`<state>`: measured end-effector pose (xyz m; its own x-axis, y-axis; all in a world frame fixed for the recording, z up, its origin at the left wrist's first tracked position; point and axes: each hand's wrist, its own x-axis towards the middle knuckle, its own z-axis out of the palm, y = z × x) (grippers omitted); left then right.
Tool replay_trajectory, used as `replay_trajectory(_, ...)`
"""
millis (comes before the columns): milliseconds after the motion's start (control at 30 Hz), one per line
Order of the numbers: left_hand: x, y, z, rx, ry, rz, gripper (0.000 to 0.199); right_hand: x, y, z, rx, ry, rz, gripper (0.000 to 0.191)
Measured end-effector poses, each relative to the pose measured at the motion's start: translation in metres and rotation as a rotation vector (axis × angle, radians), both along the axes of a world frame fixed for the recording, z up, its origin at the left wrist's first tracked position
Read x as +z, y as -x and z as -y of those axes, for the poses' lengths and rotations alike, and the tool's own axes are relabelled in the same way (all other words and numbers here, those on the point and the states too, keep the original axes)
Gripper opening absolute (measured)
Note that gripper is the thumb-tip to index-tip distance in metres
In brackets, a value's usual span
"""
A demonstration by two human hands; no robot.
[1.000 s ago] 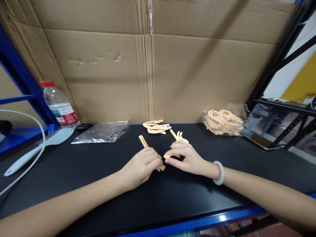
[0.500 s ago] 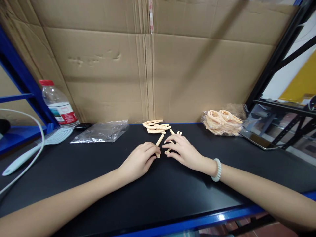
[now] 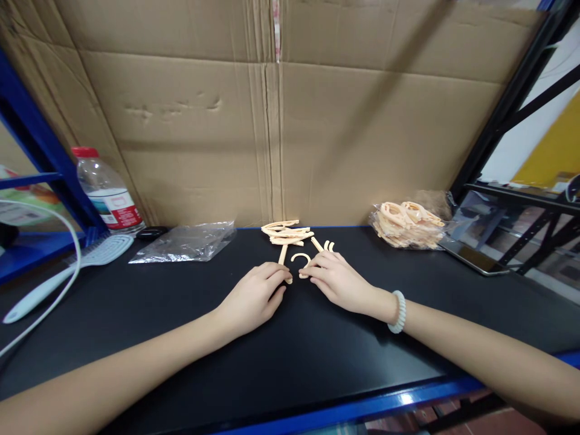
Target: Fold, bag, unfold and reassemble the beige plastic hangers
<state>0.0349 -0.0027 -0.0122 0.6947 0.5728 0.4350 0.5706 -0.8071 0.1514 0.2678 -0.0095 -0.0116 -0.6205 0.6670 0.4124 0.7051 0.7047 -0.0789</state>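
My left hand (image 3: 260,293) has its fingers closed on a straight beige plastic piece (image 3: 283,255), whose lower end shows past the fingertips. Right of it, a beige hook (image 3: 301,257) curves upward, and my right hand (image 3: 342,283) pinches its lower end. Another beige bar (image 3: 316,244) and short curved ends (image 3: 329,246) show just beyond my right hand, their lower parts hidden by it. Behind both hands lies a small pile of beige plastic pieces (image 3: 286,233).
On the black table (image 3: 290,368), a flat clear bag (image 3: 185,241), a light blue brush (image 3: 67,275) and a bottle (image 3: 111,196) are at left. A bag of beige pieces (image 3: 405,226) and a dark flat device (image 3: 475,257) lie at right. Cardboard (image 3: 203,133) stands behind.
The straight piece in my left hand has turned more upright and shifted slightly left. The fingers of my right hand have drawn together on the hook, which now shows more fully.
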Motion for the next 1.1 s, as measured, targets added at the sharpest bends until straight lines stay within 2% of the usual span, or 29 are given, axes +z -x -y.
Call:
replay_trajectory(300,0.004,-0.002,0.000,0.034,-0.059,-0.054,0.021,0.004,-0.003,-0.001,-0.009,0.031,0.035,0.030)
replay_trajectory(533,0.003,-0.001,0.004,0.004,-0.145,-0.075,0.022,0.004,-0.004,-0.002,0.019,0.036,0.043,0.029)
replay_trajectory(700,0.003,0.000,0.000,-0.002,-0.145,-0.015,0.023,0.002,-0.003,-0.003,0.033,0.037,0.046,0.034)
replay_trajectory(867,0.003,0.002,-0.004,0.029,-0.104,0.028,0.023,0.019,-0.017,-0.008,0.003,0.036,-0.036,0.034)
replay_trajectory(1000,0.003,0.002,-0.004,0.041,-0.100,0.016,0.023,0.039,-0.044,-0.016,-0.014,0.135,-0.061,0.034)
replay_trajectory(1100,0.004,0.002,-0.003,0.056,-0.119,-0.004,0.023,0.047,-0.057,-0.019,-0.035,0.203,-0.013,0.036)
